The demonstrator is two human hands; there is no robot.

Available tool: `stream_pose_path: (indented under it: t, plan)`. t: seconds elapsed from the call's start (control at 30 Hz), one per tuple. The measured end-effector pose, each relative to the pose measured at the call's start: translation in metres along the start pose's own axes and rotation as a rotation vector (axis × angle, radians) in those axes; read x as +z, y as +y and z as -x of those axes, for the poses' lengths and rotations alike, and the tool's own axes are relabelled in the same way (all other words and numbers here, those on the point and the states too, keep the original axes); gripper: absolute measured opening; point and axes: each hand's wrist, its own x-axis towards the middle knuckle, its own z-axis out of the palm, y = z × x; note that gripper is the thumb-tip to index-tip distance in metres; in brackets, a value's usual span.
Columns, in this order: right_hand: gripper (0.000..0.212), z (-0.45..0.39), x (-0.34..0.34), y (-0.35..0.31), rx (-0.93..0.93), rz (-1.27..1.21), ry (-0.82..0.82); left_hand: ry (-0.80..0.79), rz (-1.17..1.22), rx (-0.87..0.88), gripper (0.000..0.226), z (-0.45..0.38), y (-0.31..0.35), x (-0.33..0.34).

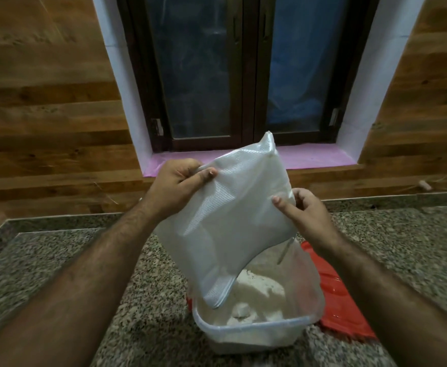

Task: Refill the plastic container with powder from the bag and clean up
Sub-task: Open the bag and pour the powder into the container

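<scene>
A translucent white plastic bag (pixel 233 221) hangs tilted over a clear plastic container (pixel 256 329) on the granite counter, with the bag's lower corner inside the container's opening. My left hand (pixel 177 184) pinches the bag's upper left edge. At the bag's right edge, my right hand (pixel 304 210) grips it. White powder (pixel 259 290) lies heaped inside the container. The container's far wall is partly hidden by the bag.
A red lid (pixel 341 300) lies flat on the speckled granite counter (pixel 58 260), under and to the right of the container. Behind the counter is a wood-panelled wall (pixel 45 115) with a dark-framed window (pixel 246 70) and a pink sill (pixel 315 157).
</scene>
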Motion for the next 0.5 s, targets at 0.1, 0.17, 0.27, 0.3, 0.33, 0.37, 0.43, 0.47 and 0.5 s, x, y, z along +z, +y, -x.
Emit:
stream_pose_path:
  t: [0.1, 0.17, 0.27, 0.3, 0.33, 0.37, 0.43, 0.47, 0.5]
  plan:
    - [0.037, -0.007, -0.004, -0.005, -0.006, 0.019, -0.039, 0.083, -0.011, 0.011, 0.04, 0.003, -0.008, -0.001]
    - [0.037, -0.012, -0.008, -0.011, -0.041, 0.108, 0.004, 0.141, -0.045, 0.043, 0.041, 0.005, -0.013, -0.002]
    - [0.052, -0.017, -0.01, -0.023, -0.168, 0.288, 0.115, 0.216, -0.219, 0.132, 0.041, 0.007, -0.019, -0.006]
    - [0.059, -0.018, -0.01, -0.028, -0.204, 0.337, 0.145, 0.231, -0.282, 0.148, 0.041, 0.008, -0.022, -0.006]
    - [0.063, -0.019, -0.01, -0.034, -0.233, 0.368, 0.165, 0.242, -0.339, 0.15, 0.042, 0.008, -0.025, -0.006]
    - [0.065, -0.019, -0.009, -0.038, -0.255, 0.387, 0.181, 0.252, -0.39, 0.146, 0.044, 0.009, -0.027, -0.008]
    - [0.066, -0.02, -0.007, -0.045, -0.299, 0.432, 0.205, 0.257, -0.491, 0.15, 0.047, 0.01, -0.029, -0.013]
    - [0.067, -0.02, -0.006, -0.047, -0.317, 0.461, 0.213, 0.255, -0.554, 0.172, 0.05, 0.011, -0.028, -0.016]
    - [0.068, -0.021, -0.005, -0.048, -0.33, 0.491, 0.222, 0.261, -0.62, 0.201, 0.052, 0.01, -0.027, -0.02]
